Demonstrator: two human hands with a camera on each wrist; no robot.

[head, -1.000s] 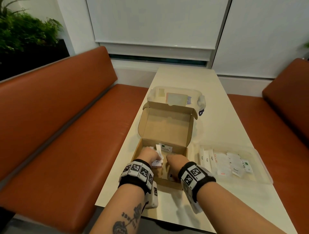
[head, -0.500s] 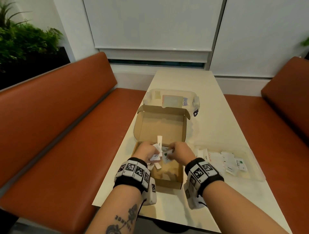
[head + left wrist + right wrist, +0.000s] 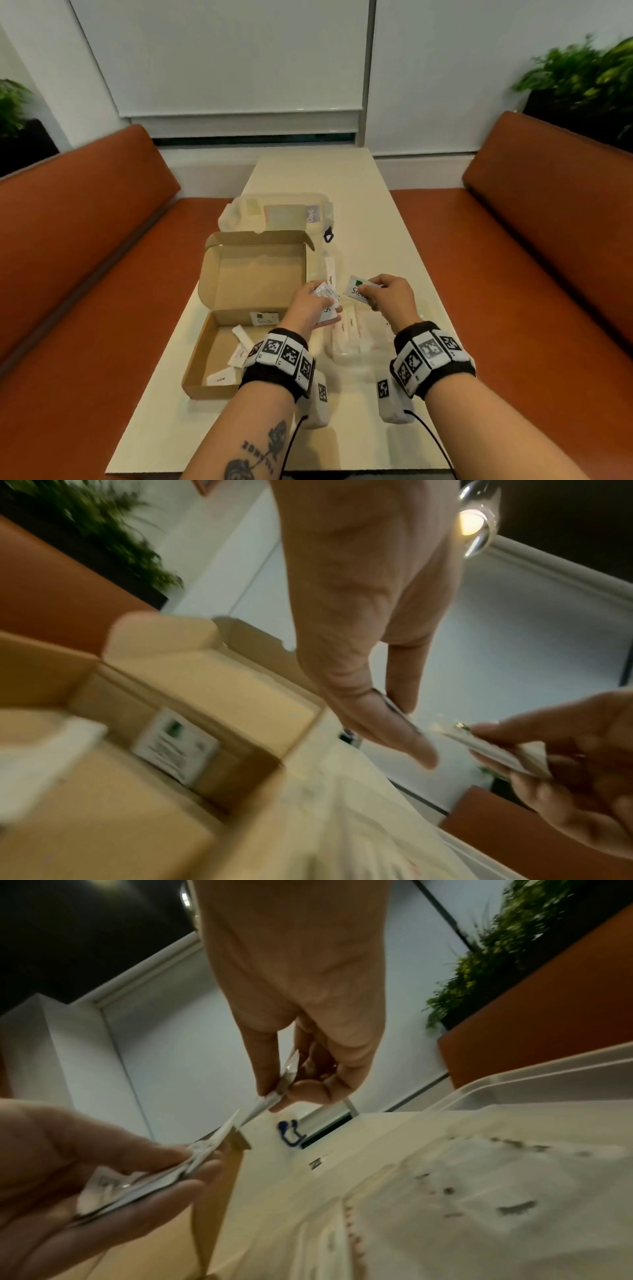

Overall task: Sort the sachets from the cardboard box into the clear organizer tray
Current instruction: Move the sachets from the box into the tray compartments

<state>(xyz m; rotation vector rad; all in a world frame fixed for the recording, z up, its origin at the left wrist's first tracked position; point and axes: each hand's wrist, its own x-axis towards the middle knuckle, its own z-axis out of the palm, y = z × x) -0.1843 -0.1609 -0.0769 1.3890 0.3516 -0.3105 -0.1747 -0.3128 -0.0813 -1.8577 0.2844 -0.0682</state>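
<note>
Both hands have left the cardboard box since half a second ago. Right hand: fingers pinched on a green-marked Stevia sachet, above the clear organizer tray. Left hand: fingers clamped on several sachets. Judgement: placement follows; loose sachets remain in the box, left of both hands.

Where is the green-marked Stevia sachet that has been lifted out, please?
In the head view, the Stevia sachet is pinched in the right hand, right of the cardboard box.
</note>
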